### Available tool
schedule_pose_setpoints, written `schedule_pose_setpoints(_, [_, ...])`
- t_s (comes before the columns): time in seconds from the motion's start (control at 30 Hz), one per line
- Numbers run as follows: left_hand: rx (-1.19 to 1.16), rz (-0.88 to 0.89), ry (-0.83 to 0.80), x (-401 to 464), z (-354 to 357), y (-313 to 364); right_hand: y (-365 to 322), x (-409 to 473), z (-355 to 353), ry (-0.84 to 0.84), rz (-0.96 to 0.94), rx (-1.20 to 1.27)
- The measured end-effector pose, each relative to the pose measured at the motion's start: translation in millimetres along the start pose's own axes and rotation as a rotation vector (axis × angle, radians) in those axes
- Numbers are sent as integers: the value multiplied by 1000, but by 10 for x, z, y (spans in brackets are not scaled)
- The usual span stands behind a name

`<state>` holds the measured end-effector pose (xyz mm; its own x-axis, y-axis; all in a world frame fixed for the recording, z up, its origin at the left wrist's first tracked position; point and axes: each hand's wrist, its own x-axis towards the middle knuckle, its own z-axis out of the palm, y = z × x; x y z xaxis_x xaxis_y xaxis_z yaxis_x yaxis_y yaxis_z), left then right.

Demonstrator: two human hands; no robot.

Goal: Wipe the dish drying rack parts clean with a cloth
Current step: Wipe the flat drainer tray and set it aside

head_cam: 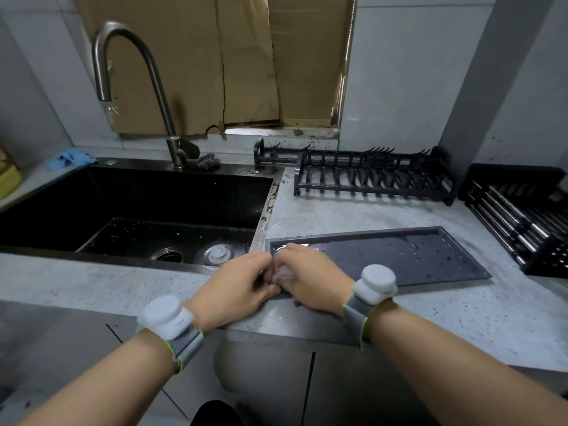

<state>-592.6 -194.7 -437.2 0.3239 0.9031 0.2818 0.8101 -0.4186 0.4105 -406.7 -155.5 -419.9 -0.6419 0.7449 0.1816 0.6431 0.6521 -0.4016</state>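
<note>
Both hands, left hand (pixel 236 284) and right hand (pixel 310 278), clutch a crumpled cloth (pixel 284 274) with curled fingers over a wet drip tray (pixel 399 256) on the bench (pixel 338 216).

Two hands (pixel 236 287) (pixel 310 281), one cloth (pixel 284 275), one tray (pixel 399 256), two racks (pixel 368 176) (pixel 522 219).

A grey speckled counter (pixel 338 216) holds a black sink (pixel 132 210) with a curved steel tap (pixel 135 84). Behind, pale tiled walls (pixel 408 72) frame a window covered with cardboard (pixel 215 56). Grey cabinet doors (pixel 353 392) sit below the counter.
</note>
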Motion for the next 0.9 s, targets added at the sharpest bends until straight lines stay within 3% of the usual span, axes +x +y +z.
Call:
schedule_pose_setpoints(0.1, [-8, -2, 4, -10, 11, -3, 140, 58, 14, -34, 1, -58])
schedule_pose_setpoints(0.3, [-11, -11, -12, -11, -17, 14, 523, 150, -265, 12, 221, -164])
schedule_pose_setpoints(0.4, [-15, -9, -8, -15, 0, 25, 235, 193, -141, 81, 121, -8])
schedule_pose_setpoints(0.5, [-14, -7, -4, -29, 13, 37, 100, 171, 69, 36, 35, -13])
schedule_pose_setpoints(0.67, [-1, -30, -6, -40, -6, 57, 498, 263, -145, 18, 175, -161])
schedule_pose_setpoints(0.73, [27, 0, 10, -74, 1, 55, 537, 274, -255, 71, 211, -115])
schedule_pose_setpoints(0.83, [96, 102, 56, -128, 21, 45, 364, 273, -311, 134, 105, 63])
schedule_pose_setpoints(0.9, [124, 158, 50, -167, 44, 28, 222, 243, -211, 28, -21, 86])
